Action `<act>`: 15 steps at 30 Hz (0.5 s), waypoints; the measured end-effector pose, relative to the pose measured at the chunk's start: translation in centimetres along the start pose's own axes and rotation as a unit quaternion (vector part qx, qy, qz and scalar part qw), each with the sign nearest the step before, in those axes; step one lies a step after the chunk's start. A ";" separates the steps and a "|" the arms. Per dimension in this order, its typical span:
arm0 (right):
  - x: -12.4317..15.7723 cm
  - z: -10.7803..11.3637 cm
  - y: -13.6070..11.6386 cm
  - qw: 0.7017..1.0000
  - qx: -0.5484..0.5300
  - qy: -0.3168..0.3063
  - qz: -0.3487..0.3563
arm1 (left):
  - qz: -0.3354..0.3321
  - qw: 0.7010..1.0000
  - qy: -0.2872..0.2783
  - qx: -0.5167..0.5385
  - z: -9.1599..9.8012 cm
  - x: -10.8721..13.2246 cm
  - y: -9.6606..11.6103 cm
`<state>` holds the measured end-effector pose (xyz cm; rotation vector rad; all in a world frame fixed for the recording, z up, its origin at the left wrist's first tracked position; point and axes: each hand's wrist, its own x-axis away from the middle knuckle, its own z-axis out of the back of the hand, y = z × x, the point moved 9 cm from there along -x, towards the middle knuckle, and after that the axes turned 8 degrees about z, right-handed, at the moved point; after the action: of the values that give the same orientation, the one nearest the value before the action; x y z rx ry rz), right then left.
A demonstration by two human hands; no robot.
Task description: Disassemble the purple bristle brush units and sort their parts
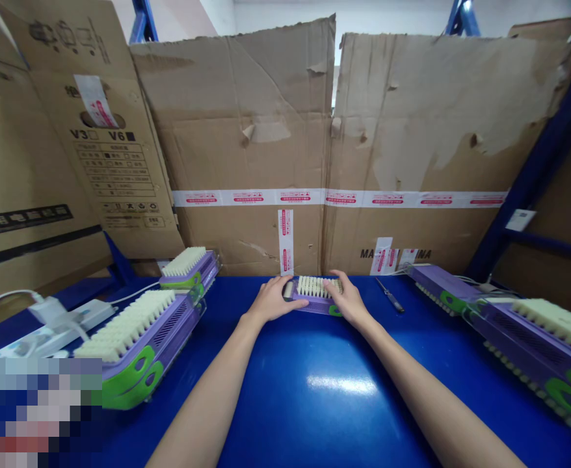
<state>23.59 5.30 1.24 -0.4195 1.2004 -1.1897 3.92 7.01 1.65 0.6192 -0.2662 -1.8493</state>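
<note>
At the far middle of the blue table lies a purple brush-like device [315,304] with rows of cream bristle tufts on top and a green patch at its right end. My left hand [270,301] grips its left end, thumb along the near side, fingers behind. At the other end my right hand [350,300] holds it, thumb over the top and fingers at the far edge. A silvery part [288,290] shows beside my left palm. The device's underside is hidden. To the right of my right hand lies a slim tool with a dark handle [397,303].
Similar purple and green devices are stacked at left [168,338] and right [514,331]. A white power strip [88,317] with plugs and cables lies at far left. Taped cardboard [246,156] walls the back, and a blue metal post [534,153] slants at right.
</note>
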 end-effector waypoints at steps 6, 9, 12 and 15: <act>0.1 -1.6 -1.0 0.991 -0.101 -0.084 0.014 | 0.003 1.000 0.003 0.030 0.8 -0.3 -1.8; 0.0 -1.9 -0.9 0.982 -0.149 -0.115 0.006 | 0.002 0.999 0.007 0.033 0.8 -0.3 -2.0; 0.2 -2.3 -0.7 0.974 -0.170 -0.146 -0.013 | 0.020 0.999 0.017 0.029 0.9 -0.3 -2.1; 0.5 -2.8 -0.9 0.971 -0.174 -0.165 -0.014 | 0.029 0.999 0.038 0.011 1.4 -0.1 -2.0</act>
<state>20.69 5.35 0.66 -0.8665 1.1125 -0.8873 1.59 7.72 1.88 0.6883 -0.2510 -1.7644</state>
